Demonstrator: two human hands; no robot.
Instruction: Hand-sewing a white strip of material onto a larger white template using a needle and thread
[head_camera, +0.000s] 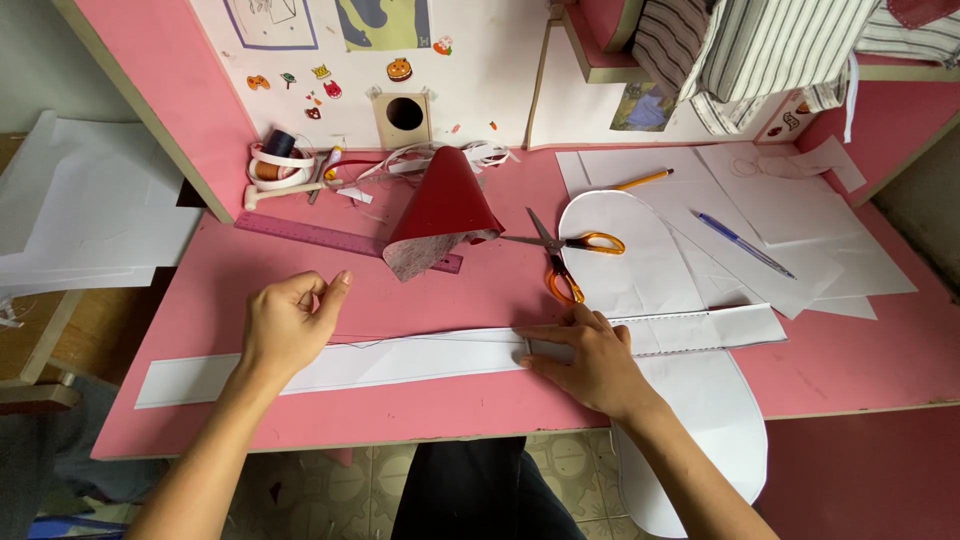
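A long white paper strip (420, 358) lies across the front of the pink desk (850, 370). My right hand (590, 355) presses flat on the strip near its middle, fingers spread toward the left. Resting on the strip's left part, my left hand (290, 322) has its fingers curled loosely and pinched together; I cannot see anything in them. A curled red sheet with a pale underside (440, 210) stands behind the strip. Orange-handled scissors (565, 255) lie just beyond my right hand.
A pink ruler (320, 238) lies behind my left hand. Tape rolls and thread (280, 165) sit at the back left. A rounded white paper shape (640, 260), loose sheets, a yellow pencil (645, 180) and a blue pen (745, 245) cover the right side. Striped cloth (760, 50) hangs at top right.
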